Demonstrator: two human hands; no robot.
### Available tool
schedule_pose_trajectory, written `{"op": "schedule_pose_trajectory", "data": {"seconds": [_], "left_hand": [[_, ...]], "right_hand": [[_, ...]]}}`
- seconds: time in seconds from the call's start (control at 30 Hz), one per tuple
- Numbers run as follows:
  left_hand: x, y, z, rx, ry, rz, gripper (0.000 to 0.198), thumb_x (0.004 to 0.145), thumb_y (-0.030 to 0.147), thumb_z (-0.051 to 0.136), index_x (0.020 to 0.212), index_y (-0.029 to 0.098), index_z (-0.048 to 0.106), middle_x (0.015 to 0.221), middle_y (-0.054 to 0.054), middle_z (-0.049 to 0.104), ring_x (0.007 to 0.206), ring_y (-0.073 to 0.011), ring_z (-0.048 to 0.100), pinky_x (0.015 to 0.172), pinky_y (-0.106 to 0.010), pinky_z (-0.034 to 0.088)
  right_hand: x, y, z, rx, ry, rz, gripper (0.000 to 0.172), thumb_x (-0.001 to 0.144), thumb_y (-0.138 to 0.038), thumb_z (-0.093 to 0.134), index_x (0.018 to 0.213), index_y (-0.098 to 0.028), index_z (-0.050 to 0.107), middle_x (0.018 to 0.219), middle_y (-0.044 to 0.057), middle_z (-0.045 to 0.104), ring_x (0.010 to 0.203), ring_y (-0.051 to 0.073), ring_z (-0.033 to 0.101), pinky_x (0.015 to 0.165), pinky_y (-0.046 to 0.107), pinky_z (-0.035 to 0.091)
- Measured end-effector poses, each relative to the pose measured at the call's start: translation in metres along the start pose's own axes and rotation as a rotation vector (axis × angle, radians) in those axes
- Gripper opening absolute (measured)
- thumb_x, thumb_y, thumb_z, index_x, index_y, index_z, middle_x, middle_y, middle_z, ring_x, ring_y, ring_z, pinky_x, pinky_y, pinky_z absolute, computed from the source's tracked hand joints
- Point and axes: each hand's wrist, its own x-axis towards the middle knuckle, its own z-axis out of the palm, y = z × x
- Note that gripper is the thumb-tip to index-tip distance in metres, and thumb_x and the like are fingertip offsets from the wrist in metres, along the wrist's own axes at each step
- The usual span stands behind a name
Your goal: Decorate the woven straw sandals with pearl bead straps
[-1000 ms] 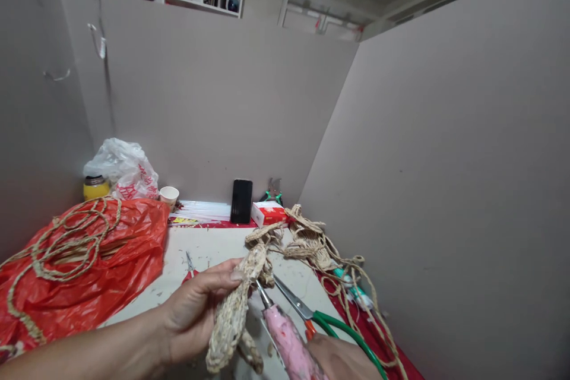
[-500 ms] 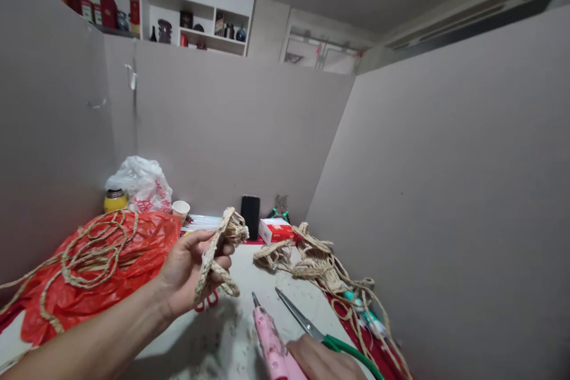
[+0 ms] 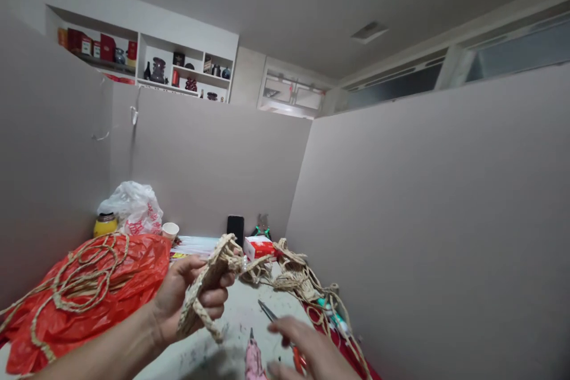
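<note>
My left hand point(image 3: 171, 300) is wrapped round a folded piece of braided straw rope point(image 3: 207, 282), holding it above the table; one end of the braid hangs below the fingers. At the lower right, my right hand point(image 3: 312, 347) is slightly blurred, with its fingers apart and nothing seen in them. It hovers over a pair of scissors point(image 3: 268, 312), whose blades point away from me; the hand hides most of the handles. Just left of that hand lies a pink glue gun point(image 3: 253, 359), nozzle forward. An orange-red part point(image 3: 299, 361) shows beneath the fingers.
Coiled rope point(image 3: 82, 285) lies on a red plastic bag point(image 3: 146, 255) at left. Behind stand a yellow jar point(image 3: 105, 225), a white bag point(image 3: 133, 202), a paper cup point(image 3: 170, 230), a phone point(image 3: 236, 227) and pliers point(image 3: 262, 227). More braided rope point(image 3: 298, 276) lies right. Grey partitions point(image 3: 209, 154) enclose the table.
My right hand has come off the pink glue gun and lifted, fingers spreading. The left hand still holds the braid, now tilted differently. My view has tipped upward and turned right.
</note>
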Motion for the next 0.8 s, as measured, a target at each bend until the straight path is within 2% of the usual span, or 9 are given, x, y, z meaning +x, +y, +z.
{"op": "schedule_pose_trajectory", "data": {"seconds": [0.13,0.27,0.37,0.43,0.5,0.53,0.6,0.67,0.8], "left_hand": [[0.001,-0.015,-0.002,0.036,-0.046,-0.097,0.026,0.068,0.030,0.058,0.082,0.008,0.062,0.069,-0.003,0.052,0.042,-0.0035,0.031,0.040,-0.017,0.019],[-0.003,-0.026,-0.010,0.061,-0.052,-0.183,0.035,0.066,0.035,0.058,0.083,0.005,0.064,0.066,-0.001,0.050,0.040,-0.0039,0.029,0.039,-0.019,0.015],[-0.010,-0.034,-0.017,0.044,0.020,-0.214,0.040,0.063,0.037,0.061,0.082,0.003,0.065,0.065,-0.001,0.051,0.038,-0.0038,0.029,0.039,-0.020,0.017],[-0.016,-0.040,-0.019,0.056,0.090,-0.230,0.042,0.062,0.040,0.064,0.081,0.002,0.066,0.064,-0.003,0.055,0.041,-0.0065,0.040,0.044,-0.020,0.029],[-0.021,-0.045,-0.019,0.113,0.185,-0.203,0.044,0.066,0.044,0.064,0.083,0.003,0.068,0.068,-0.008,0.062,0.055,-0.0149,0.057,0.060,-0.026,0.042],[-0.023,-0.046,-0.019,0.156,0.228,-0.165,0.043,0.070,0.045,0.062,0.086,0.005,0.068,0.072,-0.010,0.065,0.065,-0.0196,0.062,0.070,-0.029,0.044],[-0.028,-0.044,-0.021,0.245,0.282,-0.075,0.037,0.079,0.041,0.057,0.095,0.009,0.067,0.079,-0.011,0.069,0.079,-0.0238,0.065,0.081,-0.033,0.042],[-0.034,-0.038,-0.027,0.313,0.300,-0.022,0.034,0.083,0.035,0.056,0.107,0.012,0.064,0.085,-0.010,0.070,0.083,-0.0230,0.065,0.081,-0.033,0.041],[-0.042,-0.028,-0.037,0.470,0.321,0.026,0.051,0.077,0.022,0.065,0.126,0.016,0.053,0.106,-0.011,0.066,0.095,-0.0204,0.062,0.089,-0.034,0.039]], "right_hand": [[0.029,-0.040,-0.052,0.632,0.204,0.072,0.036,0.090,-0.043,0.054,0.118,-0.022,0.059,0.117,0.011,0.064,0.104,0.023,0.061,0.087,0.038,0.048],[0.061,-0.055,-0.059,0.975,0.076,-0.045,0.041,0.083,-0.044,0.065,0.119,-0.024,0.062,0.109,0.007,0.068,0.101,0.020,0.061,0.088,0.035,0.046],[0.076,-0.056,-0.046,1.063,-0.036,-0.097,0.036,0.072,-0.048,0.074,0.093,-0.019,0.073,0.087,0.004,0.070,0.085,0.018,0.063,0.080,0.032,0.047],[0.081,-0.054,-0.038,1.096,-0.069,-0.099,0.037,0.067,-0.051,0.076,0.079,-0.016,0.073,0.074,0.002,0.068,0.072,0.015,0.061,0.072,0.029,0.047],[0.084,-0.049,-0.034,1.114,-0.074,-0.077,0.037,0.067,-0.051,0.076,0.073,-0.015,0.071,0.067,0.000,0.064,0.062,0.011,0.055,0.064,0.025,0.044],[0.084,-0.047,-0.034,1.114,-0.070,-0.061,0.037,0.067,-0.051,0.076,0.072,-0.015,0.069,0.064,-0.002,0.061,0.058,0.010,0.052,0.060,0.023,0.042],[0.084,-0.042,-0.035,1.098,-0.064,-0.024,0.035,0.068,-0.048,0.075,0.070,-0.014,0.067,0.059,-0.003,0.056,0.053,0.008,0.045,0.052,0.021,0.037],[0.083,-0.038,-0.037,1.069,-0.076,0.017,0.031,0.069,-0.043,0.074,0.068,-0.014,0.066,0.058,-0.004,0.053,0.050,0.007,0.041,0.047,0.019,0.032],[0.081,-0.042,-0.032,0.999,-0.128,0.104,0.017,0.069,-0.029,0.071,0.064,-0.014,0.064,0.054,-0.005,0.051,0.047,0.006,0.040,0.045,0.019,0.032]]}}
